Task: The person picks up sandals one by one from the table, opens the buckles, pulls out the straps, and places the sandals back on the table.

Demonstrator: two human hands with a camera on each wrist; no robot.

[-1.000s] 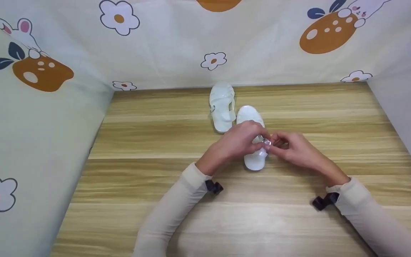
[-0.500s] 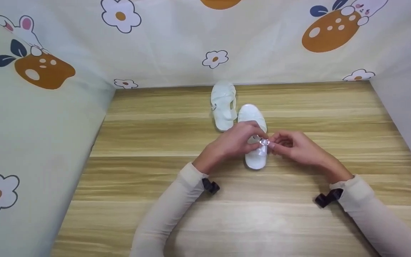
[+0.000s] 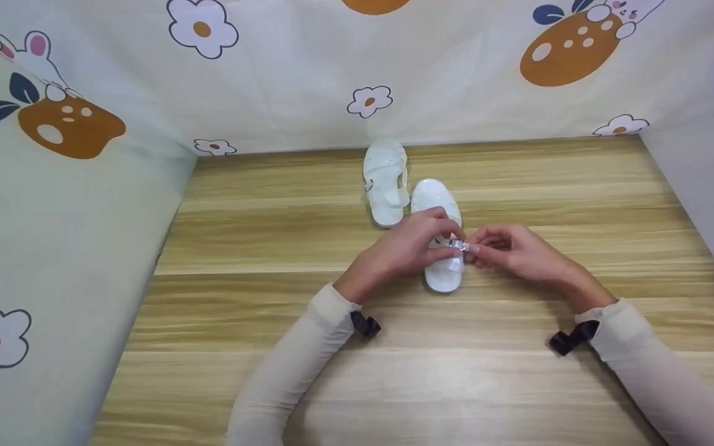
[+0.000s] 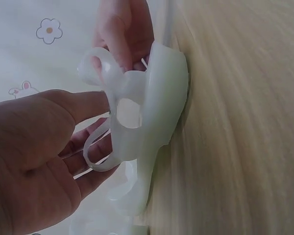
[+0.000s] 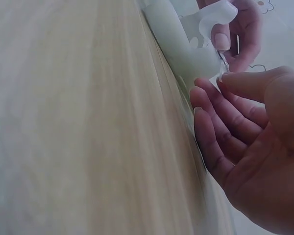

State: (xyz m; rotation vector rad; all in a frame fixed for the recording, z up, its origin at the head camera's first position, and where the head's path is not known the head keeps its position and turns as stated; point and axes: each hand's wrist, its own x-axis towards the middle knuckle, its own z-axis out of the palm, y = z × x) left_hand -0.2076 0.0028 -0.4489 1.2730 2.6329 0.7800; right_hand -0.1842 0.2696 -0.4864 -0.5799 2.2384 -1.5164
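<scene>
A white jelly sandal lies sole down on the wooden surface, toe pointing away. My left hand reaches over it from the left, thumb and fingers gripping the ankle strap beside a shiny buckle. From the right, my right hand pinches the clear strap end between thumb and forefinger, just past the buckle. The right wrist view shows the other right fingers loosely bent beside the sole. In the left wrist view, the sandal's strap loops in front of the left fingers.
A second white sandal stands behind and to the left, near the back wall. Printed cloth with flowers and oranges covers the back and left sides. Wood-grain flooring extends around the sandals.
The buckle has turned and shifted slightly left between the fingers. The right fingers have drawn a little away to the right, and the strap end now shows between the hands.
</scene>
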